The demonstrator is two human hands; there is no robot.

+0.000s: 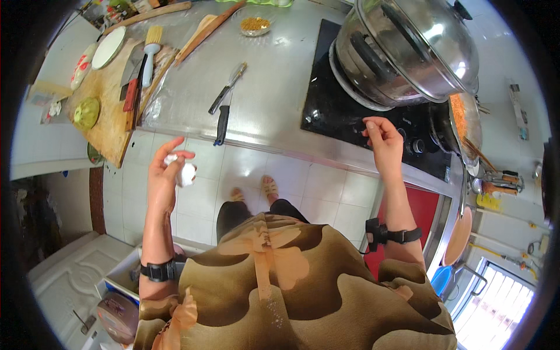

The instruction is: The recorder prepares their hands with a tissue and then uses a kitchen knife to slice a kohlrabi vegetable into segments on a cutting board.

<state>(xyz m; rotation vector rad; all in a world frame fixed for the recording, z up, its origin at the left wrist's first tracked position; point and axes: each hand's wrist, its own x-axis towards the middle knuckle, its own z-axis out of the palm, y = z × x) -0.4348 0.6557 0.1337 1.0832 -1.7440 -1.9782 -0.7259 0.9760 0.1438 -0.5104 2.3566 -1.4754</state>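
My left hand [168, 168] holds a crumpled white wad [186, 173], perhaps tissue, above the tiled floor in front of the counter. Over the front edge of the black cooktop [321, 105], my right hand [385, 140] hangs with curled fingers; whether something thin is between the fingertips cannot be told. A black-handled knife [222, 124] and a peeler-like tool with a black handle [225, 92] lie on the steel counter [271, 87] between my hands. A large lidded steel pot [385, 57] stands on the cooktop.
At left, a wooden cutting board [103, 96] bears a cleaver [130, 87], a pastry brush [151, 57], a pale green squash-like vegetable [86, 113] and a white plate [108, 48]. A glass bowl [256, 31] and rolling pin [210, 33] lie farther back. A pan with orange shreds [458, 116] is at right.
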